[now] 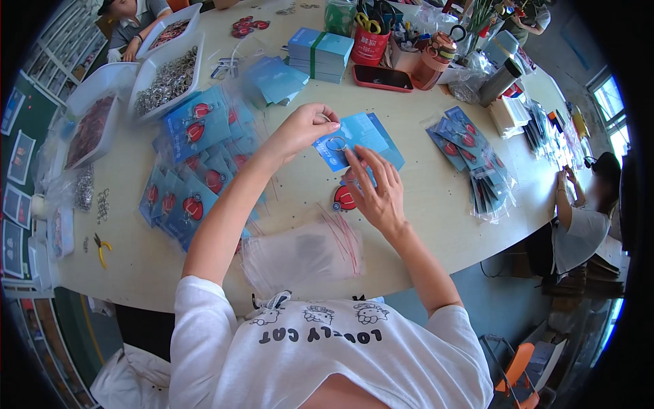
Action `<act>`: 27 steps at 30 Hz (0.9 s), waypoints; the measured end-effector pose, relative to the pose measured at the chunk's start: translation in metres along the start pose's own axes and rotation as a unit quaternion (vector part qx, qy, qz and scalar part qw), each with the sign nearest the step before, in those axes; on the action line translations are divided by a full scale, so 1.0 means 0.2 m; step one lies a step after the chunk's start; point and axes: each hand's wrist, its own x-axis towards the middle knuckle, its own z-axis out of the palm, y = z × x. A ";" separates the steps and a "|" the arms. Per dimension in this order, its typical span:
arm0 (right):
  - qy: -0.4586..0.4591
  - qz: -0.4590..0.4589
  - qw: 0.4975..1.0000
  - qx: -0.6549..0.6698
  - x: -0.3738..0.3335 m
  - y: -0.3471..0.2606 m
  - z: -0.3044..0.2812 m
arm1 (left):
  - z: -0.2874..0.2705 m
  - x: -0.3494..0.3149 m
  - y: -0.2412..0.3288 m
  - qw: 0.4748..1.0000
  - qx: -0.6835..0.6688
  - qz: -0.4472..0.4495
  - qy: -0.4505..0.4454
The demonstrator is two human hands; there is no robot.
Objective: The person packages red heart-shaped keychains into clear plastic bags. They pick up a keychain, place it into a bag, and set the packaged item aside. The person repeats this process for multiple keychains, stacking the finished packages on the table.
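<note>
blue cards (368, 129) lie flat on the worktop (422, 184) in front of the person, metal ring (336, 144) on top, nr their l edge. l hand (300, 136) is over the far-l corner of the blue cards, grip w/ thumb + index tips close tog.; smth small & shiny may be btwn them, can't tell. r hand (373, 187) reaches over the near edge of the blue cards, fingers loosely spread, tips right by the ring; can't tell if that grip pinches it. red charm (345, 198) just on the near side of the blue cards, beside r hand; clear bags (303, 255) nearer the person than that. l of the blue cards: big heap of bagged charms (194, 133), then tub of metal clasps (167, 78) further l. r of them: smaller pile of bagged charms (466, 140). beyond them: banded card stack (330, 51), phone (383, 78), red cup (371, 46) w/ scissors, pink bottle (433, 61). co-worker (582, 218) well off to r of the blue cards, another (133, 27) far l, beyond the tubs.
</note>
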 end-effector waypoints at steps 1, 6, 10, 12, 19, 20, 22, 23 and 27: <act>0.005 -0.021 1.000 -0.001 0.01 0.02 0.00 | -0.01 -0.02 0.01 1.000 0.003 0.000 0.002; -0.032 0.007 0.979 0.203 0.01 0.05 -0.07 | -0.08 -0.07 0.02 0.996 0.074 0.033 -0.036; -0.047 0.334 0.834 0.436 0.05 0.09 -0.08 | -0.09 -0.12 0.04 0.989 0.094 0.056 -0.094; -0.069 0.401 0.809 0.425 0.05 0.15 -0.08 | -0.07 -0.13 0.06 0.987 0.083 0.077 -0.117; -0.085 0.478 0.647 0.588 0.06 0.08 -0.06 | -0.05 -0.22 0.06 0.988 0.081 0.103 -0.084; -0.099 0.450 0.690 0.558 0.04 0.08 -0.07 | -0.04 -0.24 0.05 0.988 0.099 0.094 -0.070; -0.129 0.387 0.768 0.493 -0.01 0.08 -0.08 | 0.01 -0.34 -0.01 0.969 0.219 0.066 0.091; -0.085 0.394 0.782 0.476 -0.04 0.08 -0.07 | 0.05 -0.39 -0.03 0.944 0.278 0.054 0.167; -0.015 0.453 0.744 0.491 -0.10 0.07 -0.09 | 0.16 -0.72 -0.34 0.808 0.567 0.082 0.138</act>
